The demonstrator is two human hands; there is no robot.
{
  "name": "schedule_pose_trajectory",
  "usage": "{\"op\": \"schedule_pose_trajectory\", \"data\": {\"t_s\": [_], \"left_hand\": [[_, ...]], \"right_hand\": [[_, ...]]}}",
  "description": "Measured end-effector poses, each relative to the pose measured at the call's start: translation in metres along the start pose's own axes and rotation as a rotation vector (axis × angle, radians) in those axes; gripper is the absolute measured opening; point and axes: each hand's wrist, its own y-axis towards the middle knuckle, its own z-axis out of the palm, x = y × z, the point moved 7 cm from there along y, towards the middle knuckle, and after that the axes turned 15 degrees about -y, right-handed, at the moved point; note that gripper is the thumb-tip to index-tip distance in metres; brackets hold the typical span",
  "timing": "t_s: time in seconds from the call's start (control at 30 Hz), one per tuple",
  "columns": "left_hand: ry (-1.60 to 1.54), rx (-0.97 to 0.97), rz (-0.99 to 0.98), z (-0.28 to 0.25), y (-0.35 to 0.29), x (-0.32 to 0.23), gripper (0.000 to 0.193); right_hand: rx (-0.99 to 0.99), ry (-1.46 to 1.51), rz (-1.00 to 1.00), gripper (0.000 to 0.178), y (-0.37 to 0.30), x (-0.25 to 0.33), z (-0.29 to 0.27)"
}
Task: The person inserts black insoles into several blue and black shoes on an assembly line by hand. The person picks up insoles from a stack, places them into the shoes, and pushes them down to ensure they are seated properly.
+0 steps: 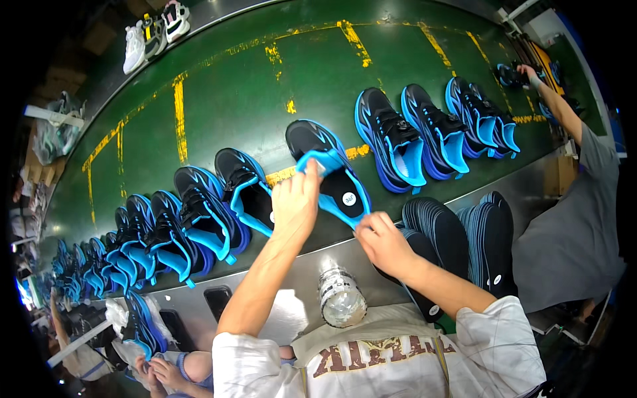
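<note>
A black and blue sneaker point(326, 174) lies on the green conveyor belt point(232, 99) in front of me. My left hand point(296, 200) pinches the blue tongue at the shoe's opening. At the heel end, my right hand point(381, 240) presses on the insole inside the shoe. A round white sticker shows on that insole. Stacks of black insoles point(464, 235) stand upright just right of my right hand.
More black and blue sneakers point(424, 129) line the belt to both sides. A clear plastic bottle point(341, 297) rests on the metal ledge by my chest. A person in grey point(570, 225) reaches over the belt at right. Another person's hands point(159, 371) hold a shoe at lower left.
</note>
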Motion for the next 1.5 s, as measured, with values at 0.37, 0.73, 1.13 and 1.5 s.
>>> {"op": "schedule_pose_trajectory", "data": {"t_s": [0.37,0.73,1.13,1.5], "left_hand": [[-0.251,0.291,-0.186,0.023,0.052,0.014,0.017],[0.197,0.408,-0.173,0.034,0.043,0.007,0.006],[-1.2,0.429,-0.639,0.043,0.018,-0.047,0.019],[-0.31,0.211,-0.142,0.066,0.074,-0.07,0.029]], "right_hand": [[-0.036,0.026,0.174,0.037,-0.043,-0.01,-0.062],[0.069,-0.019,0.369,0.048,-0.176,-0.013,-0.051],[0.158,0.07,0.62,0.059,-0.212,-0.048,-0.043],[0.034,-0.197,0.286,0.057,-0.148,-0.052,-0.141]]}}
